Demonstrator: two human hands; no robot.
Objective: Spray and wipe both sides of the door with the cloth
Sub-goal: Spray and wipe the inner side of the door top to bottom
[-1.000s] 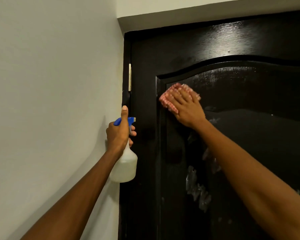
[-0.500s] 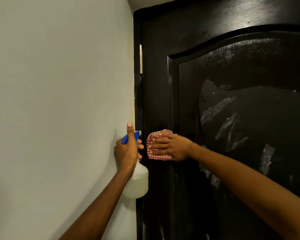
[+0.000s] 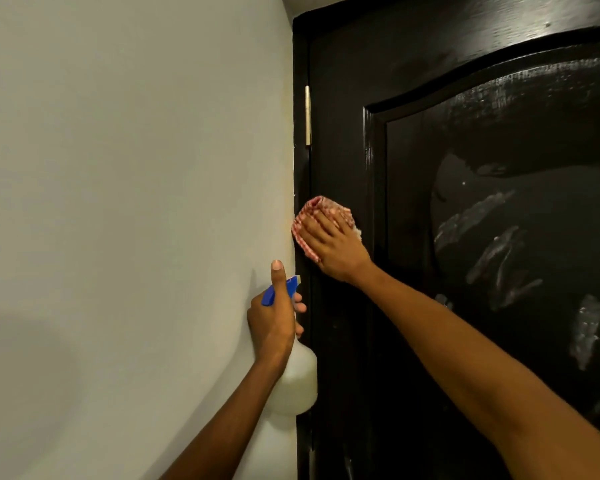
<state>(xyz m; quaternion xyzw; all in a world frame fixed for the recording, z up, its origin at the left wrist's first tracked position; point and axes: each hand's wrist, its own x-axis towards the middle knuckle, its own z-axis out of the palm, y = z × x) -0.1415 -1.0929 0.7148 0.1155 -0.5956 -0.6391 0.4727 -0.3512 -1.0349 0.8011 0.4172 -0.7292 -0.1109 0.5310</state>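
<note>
Door: glossy black door (image 3: 499, 140) filling the right side of the view, with a raised arched panel. The shiny face has pale wet smears (image 3: 492, 251) and streaks across the panel, mostly to the right of the arm.

Hinge: a slim brass-coloured hinge (image 3: 307, 116) sits on the door's left edge, up above the cloth, right where the door meets its black frame.

Cloth: red-and-white checked cloth (image 3: 323, 209), bunched up, flat against the door's left stile just beside the frame edge and below the hinge. It pokes out above and to the left of the fingers.

Right hand: right hand (image 3: 329, 244) is laid over the cloth with fingers pretty much straight and spread, pressing it onto the door. So the grip is wide, more of a flat push than a clutch. Forearm runs in from the lower right.

Left hand: left hand (image 3: 274, 320) is wrapped around the neck of the spray bottle, thumb sticking straight up, fingertips curling round the far side. Solid closed grip on it.

Spray bottle: white translucent spray bottle (image 3: 300, 379) with a blue trigger head (image 3: 281, 289), held upright-ish, lower than the cloth and just left of the door frame, in front of the wall. Nozzle points toward the door side.

Wall: plain pale wall (image 3: 118, 202) takes up the whole left half, with soft shadows of the arm and bottle on it.
</note>
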